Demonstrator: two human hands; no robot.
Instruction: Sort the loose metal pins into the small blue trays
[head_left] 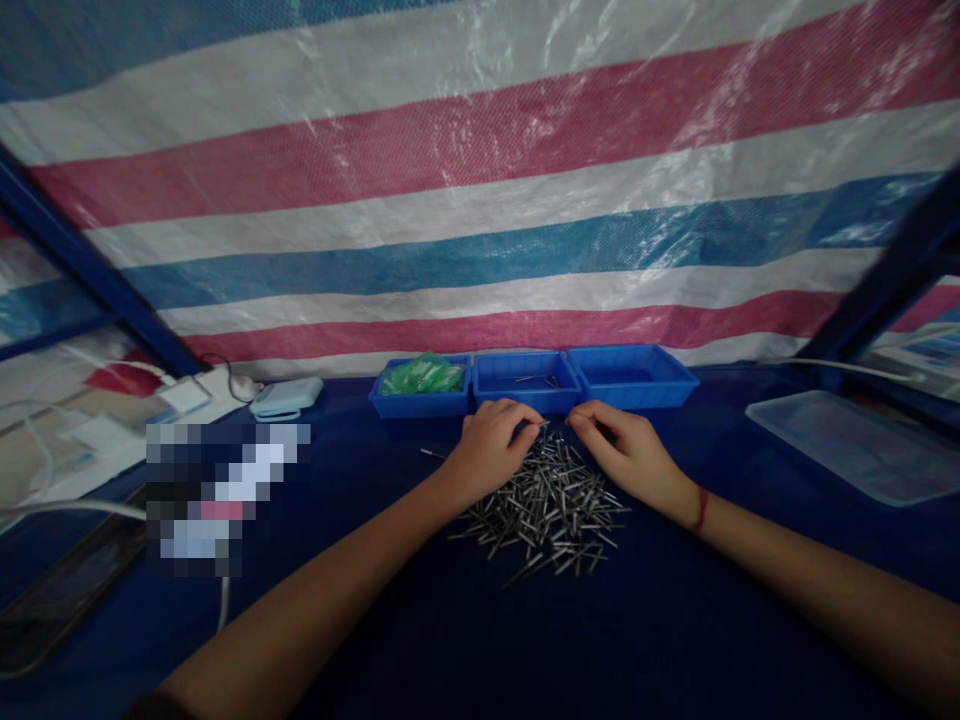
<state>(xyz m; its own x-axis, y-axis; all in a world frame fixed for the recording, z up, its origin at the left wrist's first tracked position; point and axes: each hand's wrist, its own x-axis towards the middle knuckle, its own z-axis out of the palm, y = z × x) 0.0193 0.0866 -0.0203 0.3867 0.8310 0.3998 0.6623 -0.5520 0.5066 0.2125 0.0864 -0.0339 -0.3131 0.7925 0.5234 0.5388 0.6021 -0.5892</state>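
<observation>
A loose pile of thin metal pins (551,500) lies on the dark blue table (450,640). My left hand (495,445) is over the pile's upper left side, thumb and index fingertip pinched together; a tiny bit of something shows at the tips, too small to name. My right hand (626,450) is at the upper right side, its fingers also pinched, with what they hold hidden. The two hands' fingertips are a short gap apart. Just behind them, a blue bin (526,402) has a few pins inside.
Left of the middle bin, another blue bin (421,404) holds green packets (424,374); a third bin (634,378) is at its right. A clear plastic lid (855,445) lies right. Phone (71,580), cables and a light blue case (287,398) are left. Striped sheeting (480,230) hangs behind.
</observation>
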